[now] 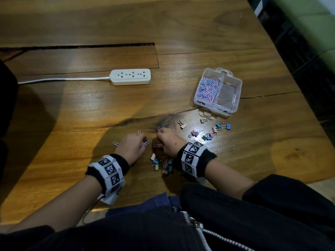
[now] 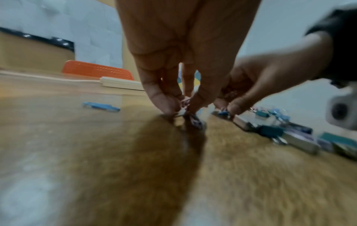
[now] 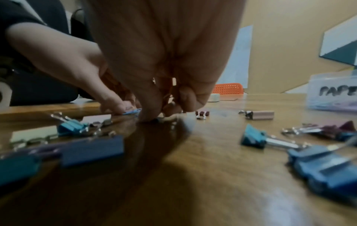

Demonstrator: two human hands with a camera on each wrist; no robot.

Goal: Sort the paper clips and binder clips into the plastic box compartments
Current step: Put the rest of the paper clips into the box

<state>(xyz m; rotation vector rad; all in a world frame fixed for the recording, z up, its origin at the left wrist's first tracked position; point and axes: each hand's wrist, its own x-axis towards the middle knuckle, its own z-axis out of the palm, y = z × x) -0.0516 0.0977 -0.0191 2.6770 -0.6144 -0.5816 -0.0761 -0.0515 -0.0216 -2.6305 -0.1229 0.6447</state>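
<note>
My left hand [image 1: 142, 141] reaches down to the table and pinches a paper clip [image 2: 194, 120] between thumb and finger. My right hand [image 1: 159, 137] is just beside it, fingers curled down, tips pinching a small blue clip [image 2: 223, 113]. Loose paper clips lie around: a white one [image 1: 139, 132], a blue one [image 1: 116, 143], a pink one [image 1: 156, 145]. The clear plastic box [image 1: 235, 98] stands at the right; its left compartment is full of paper clips [image 1: 208, 87], its right one bare. Binder clips [image 1: 210, 132] lie scattered below the box.
A pile of binder clips [image 1: 162, 166] lies between my wrists, near the table's front edge. A white power strip [image 1: 130, 76] with its cable sits at the middle back. The table's right edge [image 1: 297, 84] runs just beyond the box.
</note>
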